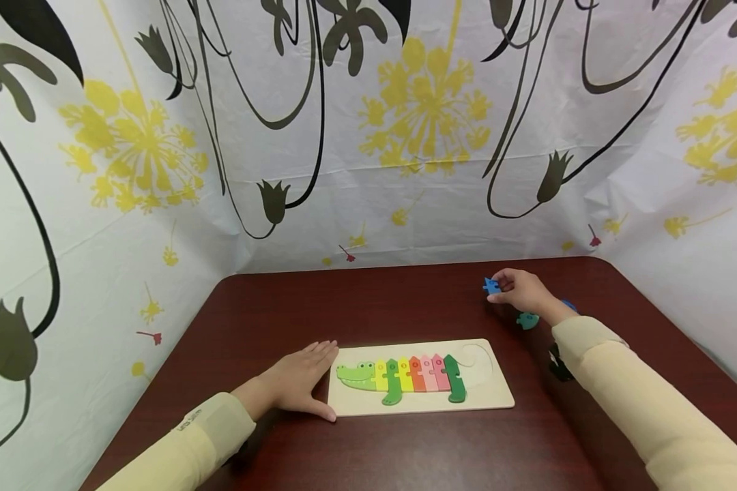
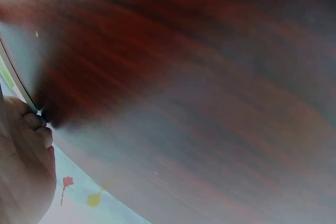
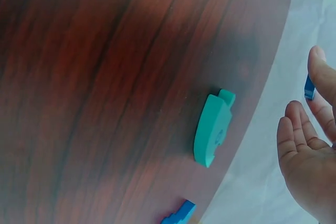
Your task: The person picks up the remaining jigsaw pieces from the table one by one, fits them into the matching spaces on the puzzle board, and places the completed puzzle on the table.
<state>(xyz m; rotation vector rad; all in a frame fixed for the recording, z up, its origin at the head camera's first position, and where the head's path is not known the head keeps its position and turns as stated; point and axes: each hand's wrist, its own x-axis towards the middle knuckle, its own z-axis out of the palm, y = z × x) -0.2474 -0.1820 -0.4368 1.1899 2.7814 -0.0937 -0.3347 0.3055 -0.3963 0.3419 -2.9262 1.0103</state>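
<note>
A pale wooden puzzle board lies on the table, with a crocodile of coloured pieces set in it. Its green head is at the left, followed by yellow, green, orange and pink pieces; at the right, a bare tail outline curves across the wood. My left hand lies flat with fingers straight along the board's left edge. Between thumb and fingers, my right hand pinches a blue puzzle piece above the table's far right part. Below that hand lies a teal puzzle piece.
Another blue piece lies near the teal one, partly hidden by the right wrist in the head view. The dark red-brown table has rounded far corners. White patterned cloth hangs behind and on both sides.
</note>
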